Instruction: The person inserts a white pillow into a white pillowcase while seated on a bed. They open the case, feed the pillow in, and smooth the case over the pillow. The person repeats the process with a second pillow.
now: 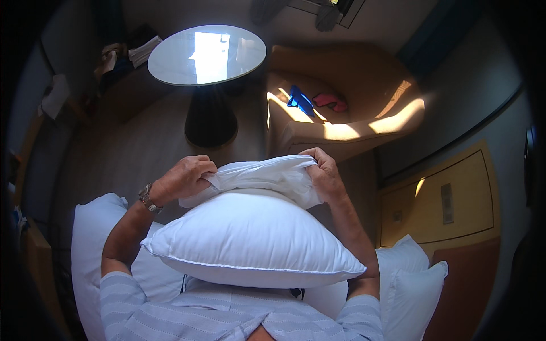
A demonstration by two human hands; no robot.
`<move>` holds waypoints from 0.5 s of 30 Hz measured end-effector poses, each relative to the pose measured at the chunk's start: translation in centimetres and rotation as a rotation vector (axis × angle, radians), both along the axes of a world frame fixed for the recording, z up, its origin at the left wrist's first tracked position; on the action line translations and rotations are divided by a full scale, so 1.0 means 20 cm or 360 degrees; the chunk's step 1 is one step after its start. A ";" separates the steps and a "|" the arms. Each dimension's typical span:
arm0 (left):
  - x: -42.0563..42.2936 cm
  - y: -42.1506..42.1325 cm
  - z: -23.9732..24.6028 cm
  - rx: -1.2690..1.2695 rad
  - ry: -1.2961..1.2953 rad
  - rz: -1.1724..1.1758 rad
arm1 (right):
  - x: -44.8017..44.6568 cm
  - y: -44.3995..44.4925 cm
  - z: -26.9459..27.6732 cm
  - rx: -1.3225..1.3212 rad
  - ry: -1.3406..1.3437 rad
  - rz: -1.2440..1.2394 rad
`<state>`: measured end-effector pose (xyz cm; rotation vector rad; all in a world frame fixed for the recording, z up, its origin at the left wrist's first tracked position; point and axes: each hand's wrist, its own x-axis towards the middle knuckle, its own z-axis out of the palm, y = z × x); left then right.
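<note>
A plump white pillow [251,234] rests against my chest, its piped near edge bare. Its far end goes into a white pillowcase [260,172], whose fabric is bunched around that end. My left hand [185,179], with a metal watch [148,198] on the wrist, pinches the case's edge at its left corner. On the right side my right hand [324,174] grips the other corner of the same edge. Between the two hands the hem is stretched and a little folded. How far the pillow reaches inside the case cannot be seen.
Other white pillows lie at the left [94,230] and right [420,294]. Beyond stand a round glossy table [170,64] and a tan sofa [307,136] with a blue cloth [300,101] and a red item [330,102]. A wooden panel [418,213] is at right.
</note>
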<state>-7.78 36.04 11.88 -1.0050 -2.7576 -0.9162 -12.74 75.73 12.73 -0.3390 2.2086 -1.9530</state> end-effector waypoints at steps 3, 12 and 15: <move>-0.03 0.01 -0.01 0.0162 -0.0007 0.0037 | -0.01 0.00 0.03 0.0047 -0.0032 0.0004; -0.04 0.12 -0.05 0.0956 -0.0636 0.0246 | -0.04 0.03 0.06 0.0434 0.0131 -0.0056; 0.00 0.13 0.01 0.0439 -0.0235 0.0017 | -0.03 0.00 0.07 0.0565 0.0282 -0.0077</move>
